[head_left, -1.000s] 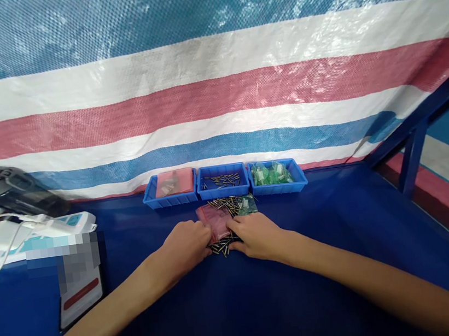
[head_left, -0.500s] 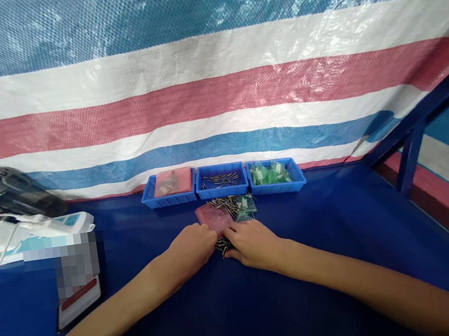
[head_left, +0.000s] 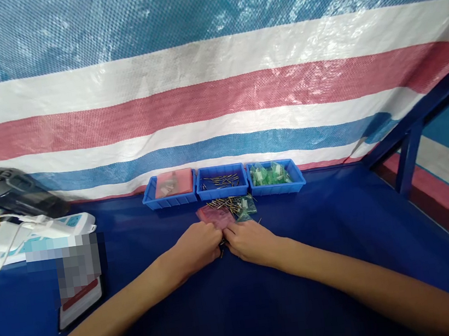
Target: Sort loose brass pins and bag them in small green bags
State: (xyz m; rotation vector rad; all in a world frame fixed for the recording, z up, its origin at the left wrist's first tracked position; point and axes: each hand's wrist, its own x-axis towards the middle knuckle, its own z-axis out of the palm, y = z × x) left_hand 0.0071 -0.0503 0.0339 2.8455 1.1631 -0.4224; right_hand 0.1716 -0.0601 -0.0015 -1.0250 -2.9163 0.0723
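My left hand (head_left: 201, 244) and my right hand (head_left: 251, 240) meet at the near edge of a pink plastic bag (head_left: 217, 216), fingers closed on it. Dark tips of thin metal pieces show below and between the hands; how they lie against the bag is hidden. Just beyond the bag is a loose pile of thin gold-and-dark metal pieces (head_left: 233, 205), shaped like drill bits. A clear greenish bag (head_left: 247, 204) with a white label lies at the pile's right, partly behind my right hand.
Three blue bins stand at the back: the left (head_left: 171, 201) holds pink bags, the middle (head_left: 223, 192) metal pieces, the right (head_left: 277, 188) green bags. At left are a phone (head_left: 81, 305), a white power strip (head_left: 78, 223) and a dark bottle (head_left: 24, 189). A blue frame (head_left: 407, 157) rises at right.
My hands have drawn closer together at the bag's near edge. The left moved slightly right, and fewer metal pieces show between them. The camera view shifted slightly.
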